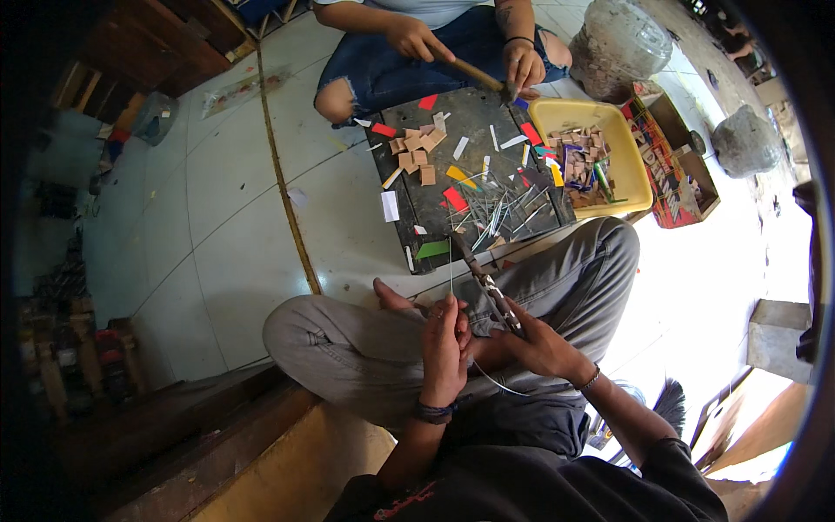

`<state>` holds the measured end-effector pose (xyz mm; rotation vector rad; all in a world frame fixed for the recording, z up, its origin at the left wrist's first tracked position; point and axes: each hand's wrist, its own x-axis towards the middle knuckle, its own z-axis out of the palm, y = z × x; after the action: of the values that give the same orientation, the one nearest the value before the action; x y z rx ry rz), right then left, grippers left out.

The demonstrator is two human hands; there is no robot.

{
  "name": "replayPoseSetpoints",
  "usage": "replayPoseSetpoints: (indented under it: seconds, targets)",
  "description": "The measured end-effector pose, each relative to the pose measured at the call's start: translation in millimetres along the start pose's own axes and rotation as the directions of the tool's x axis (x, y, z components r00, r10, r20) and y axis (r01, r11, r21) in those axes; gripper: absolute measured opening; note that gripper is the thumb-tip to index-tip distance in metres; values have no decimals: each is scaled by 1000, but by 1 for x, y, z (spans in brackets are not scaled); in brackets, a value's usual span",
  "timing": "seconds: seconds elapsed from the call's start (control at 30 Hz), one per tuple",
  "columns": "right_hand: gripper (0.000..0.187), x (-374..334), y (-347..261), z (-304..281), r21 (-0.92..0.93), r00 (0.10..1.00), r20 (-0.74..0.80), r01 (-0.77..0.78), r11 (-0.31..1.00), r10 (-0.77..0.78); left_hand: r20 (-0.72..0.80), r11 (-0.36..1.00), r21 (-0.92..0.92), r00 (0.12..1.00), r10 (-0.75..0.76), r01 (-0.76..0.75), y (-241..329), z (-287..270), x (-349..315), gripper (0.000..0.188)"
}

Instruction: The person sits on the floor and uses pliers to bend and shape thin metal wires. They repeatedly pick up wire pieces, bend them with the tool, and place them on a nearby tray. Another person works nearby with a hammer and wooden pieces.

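Observation:
My left hand (445, 348) is closed around a thin metal wire (451, 270). One end of the wire stands up towards the low black table (409, 204); the other curves below my hands towards the right. My right hand (541, 344) grips a long, dark, pliers-like tool (496, 296) with patchy handles. Its head lies by the table's near edge, close to the wire's upper end; whether they touch I cannot tell. Cut wires (494, 216) lie scattered on the table, beside a green strip (432, 250) and small brown wooden pieces (416, 157).
Across the table a seated person holds a hammer (478, 74) near a small blue piece. A yellow tub (639, 174) of wooden bits stands right of the table, with a printed carton (665, 165) beyond. Two wrapped bundles (619, 48) sit behind. My crossed legs lie before the table.

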<state>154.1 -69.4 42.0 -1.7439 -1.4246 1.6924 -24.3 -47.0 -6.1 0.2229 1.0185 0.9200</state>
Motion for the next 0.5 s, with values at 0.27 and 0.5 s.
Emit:
replayPoseSetpoints:
  seconds: [0.27,0.5]
  targets:
    - [73,-2,6,-3,-25,998,57,23,999,-21,105,997,-14,992,73,-72,-2,8,5,31]
    - [75,-1,3,-4,-43,997,42,64,997,-62,115,992,15,986,123,-125,-1,9,7,40]
